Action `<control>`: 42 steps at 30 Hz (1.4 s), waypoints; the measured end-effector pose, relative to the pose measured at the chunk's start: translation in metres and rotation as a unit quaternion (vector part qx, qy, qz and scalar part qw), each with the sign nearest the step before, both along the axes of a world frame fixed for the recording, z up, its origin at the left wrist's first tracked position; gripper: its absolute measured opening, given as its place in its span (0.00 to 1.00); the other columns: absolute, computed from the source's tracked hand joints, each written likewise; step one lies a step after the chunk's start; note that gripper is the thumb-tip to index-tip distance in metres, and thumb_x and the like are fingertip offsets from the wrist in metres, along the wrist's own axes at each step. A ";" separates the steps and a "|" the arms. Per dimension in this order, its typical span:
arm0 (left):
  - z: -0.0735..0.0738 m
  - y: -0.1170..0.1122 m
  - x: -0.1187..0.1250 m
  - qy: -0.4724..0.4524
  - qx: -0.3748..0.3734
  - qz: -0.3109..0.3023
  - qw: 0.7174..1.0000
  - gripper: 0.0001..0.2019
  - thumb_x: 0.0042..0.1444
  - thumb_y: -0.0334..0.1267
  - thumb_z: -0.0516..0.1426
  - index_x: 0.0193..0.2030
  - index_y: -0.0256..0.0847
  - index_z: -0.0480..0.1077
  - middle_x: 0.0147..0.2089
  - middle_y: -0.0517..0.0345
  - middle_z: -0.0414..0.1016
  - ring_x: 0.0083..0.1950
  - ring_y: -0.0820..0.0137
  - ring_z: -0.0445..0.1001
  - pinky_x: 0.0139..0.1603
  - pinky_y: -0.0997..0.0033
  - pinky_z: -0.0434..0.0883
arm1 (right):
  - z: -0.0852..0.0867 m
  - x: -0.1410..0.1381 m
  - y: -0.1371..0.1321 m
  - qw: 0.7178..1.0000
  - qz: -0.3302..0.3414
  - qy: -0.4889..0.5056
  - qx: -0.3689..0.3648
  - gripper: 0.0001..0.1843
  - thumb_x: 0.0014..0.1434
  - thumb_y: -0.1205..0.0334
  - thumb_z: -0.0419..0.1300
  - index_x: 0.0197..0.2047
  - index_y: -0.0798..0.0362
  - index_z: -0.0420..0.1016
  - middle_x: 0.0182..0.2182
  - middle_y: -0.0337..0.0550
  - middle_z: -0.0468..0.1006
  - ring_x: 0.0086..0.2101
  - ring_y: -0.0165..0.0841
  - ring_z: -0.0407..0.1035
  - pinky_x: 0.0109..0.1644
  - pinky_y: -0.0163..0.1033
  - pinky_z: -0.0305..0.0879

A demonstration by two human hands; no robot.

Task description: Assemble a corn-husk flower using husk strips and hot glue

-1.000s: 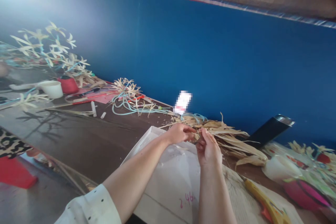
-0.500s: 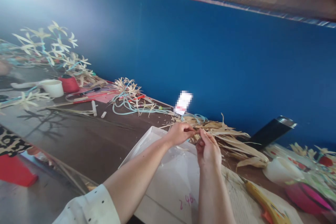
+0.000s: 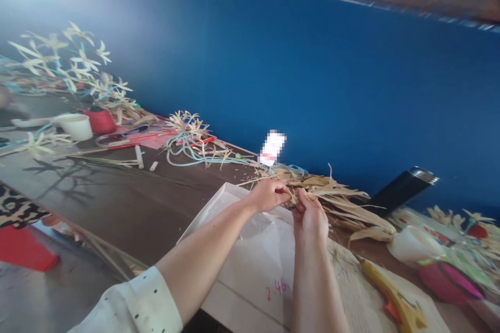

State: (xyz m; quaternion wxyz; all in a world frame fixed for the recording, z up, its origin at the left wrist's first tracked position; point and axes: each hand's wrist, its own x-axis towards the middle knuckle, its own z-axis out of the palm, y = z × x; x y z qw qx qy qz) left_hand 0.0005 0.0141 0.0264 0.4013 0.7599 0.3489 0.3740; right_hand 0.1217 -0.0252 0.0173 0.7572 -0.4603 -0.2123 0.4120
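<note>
Over the upper edge of a white shallow box [image 3: 250,265], my left hand [image 3: 271,195] and my right hand [image 3: 310,216] meet with thumbs and forefingers pinched. A small pale strip of dried husk [image 3: 294,199] shows between the fingertips, mostly hidden by them. Just beyond my hands lies a loose heap of dried husks [image 3: 344,199], its long papery strips pointing right. The box bears pink handwritten figures on its near side.
A hot glue gun [image 3: 394,296] lies on paper at the right, near a white cup [image 3: 416,244] and a dark flask [image 3: 404,190]. Husk flowers on blue-green stems [image 3: 74,60] stand at the far left, with a red thread spool [image 3: 99,121]. A blue partition [image 3: 312,78] rises behind.
My fingertips have parted slightly, and a bit more of the pale strip shows between them. The view has shifted a little; the things on the table stay put.
</note>
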 end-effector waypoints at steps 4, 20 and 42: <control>-0.002 0.005 -0.003 -0.012 -0.024 -0.003 1.000 0.16 0.49 0.46 0.55 0.36 0.36 0.76 0.29 0.58 0.75 0.30 0.73 0.69 0.30 0.78 0.62 | 0.003 0.002 -0.002 0.998 0.050 -0.021 -0.014 0.18 0.34 0.59 0.70 0.31 0.57 0.74 0.28 0.39 0.75 0.15 0.17 0.51 0.12 0.26 0.43; -0.002 0.009 -0.014 0.106 0.091 0.122 0.983 0.13 0.53 0.44 0.52 0.33 0.42 0.75 0.33 0.57 0.76 0.34 0.70 0.70 0.33 0.76 0.61 | -0.010 0.009 0.000 0.790 -0.180 -0.584 0.047 0.15 0.52 0.56 0.59 0.42 0.48 0.77 0.40 0.47 0.74 0.41 0.38 0.65 0.49 0.44 0.56; -0.001 0.008 -0.014 0.162 0.152 0.151 0.963 0.13 0.57 0.43 0.49 0.35 0.45 0.74 0.39 0.59 0.76 0.40 0.69 0.72 0.36 0.75 0.64 | -0.016 0.013 0.005 0.862 -0.050 -0.495 -0.096 0.18 0.46 0.48 0.61 0.33 0.52 0.79 0.29 0.44 0.78 0.30 0.36 0.68 0.35 0.38 0.61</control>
